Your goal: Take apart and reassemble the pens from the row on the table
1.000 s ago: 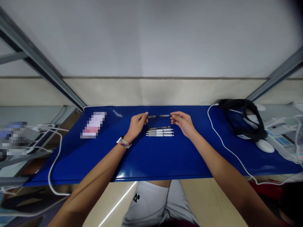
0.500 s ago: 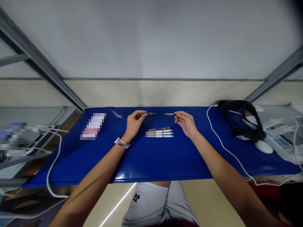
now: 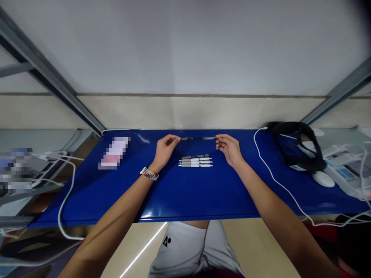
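Above the blue table, my left hand (image 3: 168,148) pinches the left end of a slim dark pen (image 3: 197,138), close to its grey grip section. The fingers of my right hand (image 3: 228,148) are closed on the pen's other end. Between the two hands the pen lies level, with a thin dark middle and a clearer stretch towards the right. I cannot tell whether it is whole or partly drawn apart. Just below it, several pens (image 3: 195,162) lie side by side on the table, mostly white with grey grips, the farthest one darker.
The blue table (image 3: 199,197) meets the wall. A blurred-out phone-like item (image 3: 114,153) lies at left. A black headset (image 3: 301,148) sits at right, with a white cable (image 3: 271,175) and a white device (image 3: 348,170) nearby. Metal posts (image 3: 55,77) rise on both sides.
My hands are slightly farther apart, the right one having shifted a little to the right along with its end of the pen. The row of pens stays put.
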The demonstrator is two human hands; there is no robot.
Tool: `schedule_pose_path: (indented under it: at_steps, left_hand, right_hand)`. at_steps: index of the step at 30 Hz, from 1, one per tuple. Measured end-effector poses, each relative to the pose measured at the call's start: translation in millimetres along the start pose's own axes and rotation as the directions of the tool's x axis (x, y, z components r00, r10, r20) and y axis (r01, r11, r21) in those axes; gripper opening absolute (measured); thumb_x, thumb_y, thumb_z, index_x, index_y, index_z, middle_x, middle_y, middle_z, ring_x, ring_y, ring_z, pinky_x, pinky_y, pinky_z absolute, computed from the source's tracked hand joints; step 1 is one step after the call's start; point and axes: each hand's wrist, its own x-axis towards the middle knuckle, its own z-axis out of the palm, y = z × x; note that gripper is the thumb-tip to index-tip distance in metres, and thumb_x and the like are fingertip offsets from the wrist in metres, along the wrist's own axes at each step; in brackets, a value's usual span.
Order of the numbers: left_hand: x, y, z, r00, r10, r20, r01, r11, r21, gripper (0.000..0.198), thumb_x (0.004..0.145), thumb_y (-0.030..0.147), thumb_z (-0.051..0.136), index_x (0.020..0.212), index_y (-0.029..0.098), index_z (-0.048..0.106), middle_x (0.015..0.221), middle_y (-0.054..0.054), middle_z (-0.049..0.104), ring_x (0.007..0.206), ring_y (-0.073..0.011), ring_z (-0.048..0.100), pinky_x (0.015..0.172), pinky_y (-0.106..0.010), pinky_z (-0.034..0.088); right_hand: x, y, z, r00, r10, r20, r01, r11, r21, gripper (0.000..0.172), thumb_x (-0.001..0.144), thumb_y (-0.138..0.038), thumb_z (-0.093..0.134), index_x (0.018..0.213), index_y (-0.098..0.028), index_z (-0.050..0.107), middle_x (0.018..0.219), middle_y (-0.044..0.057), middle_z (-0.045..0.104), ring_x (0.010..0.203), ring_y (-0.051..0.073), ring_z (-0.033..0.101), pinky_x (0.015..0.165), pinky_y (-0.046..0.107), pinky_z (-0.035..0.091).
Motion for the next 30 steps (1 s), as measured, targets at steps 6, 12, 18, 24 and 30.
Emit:
schedule_pose_path:
  at_steps: [6,12,18,24,30]
  left_hand:
    - [0.9,0.1,-0.2,1.000,-0.002,0.003,0.002,1.000,0.017,0.034,0.091,0.053,0.077,0.089,0.019,0.078,0.081,-0.003,0.074,0.075,-0.0179,0.064,0.073,-0.031,0.050]
    - [-0.1,1.5,0.3,1.000,-0.001,-0.002,0.001,0.999,0.034,0.036,0.092,0.055,0.076,0.087,0.020,0.078,0.079,-0.003,0.074,0.074,-0.0181,0.064,0.072,-0.031,0.050]
    - [0.3,1.3,0.3,1.000,0.008,-0.005,-0.008,0.999,0.035,0.038,0.092,0.057,0.075,0.085,0.019,0.078,0.080,-0.004,0.075,0.076,-0.0187,0.065,0.074,-0.031,0.051]
    - [-0.8,4.8,0.7,1.000,0.006,-0.010,-0.005,0.998,0.063,0.039,0.093,0.055,0.075,0.079,0.019,0.077,0.075,-0.003,0.073,0.069,-0.0171,0.062,0.069,-0.030,0.047]
    - [-1.3,5.9,0.7,1.000,0.003,-0.013,-0.002,0.998,0.069,0.041,0.093,0.057,0.075,0.076,0.020,0.076,0.071,-0.002,0.071,0.066,-0.0167,0.058,0.065,-0.030,0.043]
  right_hand:
    - [0.5,-1.7,-1.0,0.998,-0.005,-0.064,0.006,1.000,0.015,0.020,0.070,-0.031,0.078,0.087,-0.020,0.080,0.073,0.002,0.069,0.064,0.014,0.062,0.063,0.030,0.053]
    - [2.0,-1.1,-2.4,0.996,-0.015,-0.092,0.016,1.000,0.005,0.019,0.069,-0.029,0.077,0.086,-0.020,0.080,0.070,0.001,0.068,0.062,0.014,0.060,0.061,0.030,0.052]
    - [4.0,0.9,-4.9,0.995,-0.029,-0.093,0.029,1.000,0.000,0.018,0.071,-0.030,0.077,0.085,-0.020,0.079,0.070,0.002,0.067,0.061,0.014,0.060,0.062,0.031,0.052]
    - [4.2,-0.2,-4.2,0.995,-0.012,-0.103,0.015,0.999,0.030,0.017,0.069,-0.027,0.077,0.083,-0.019,0.080,0.069,0.002,0.067,0.061,0.014,0.060,0.061,0.030,0.052]
    - [4.3,-0.1,-4.6,0.994,-0.012,-0.106,0.015,0.999,0.030,0.016,0.069,-0.026,0.076,0.083,-0.019,0.081,0.068,0.002,0.067,0.061,0.014,0.060,0.061,0.030,0.051]
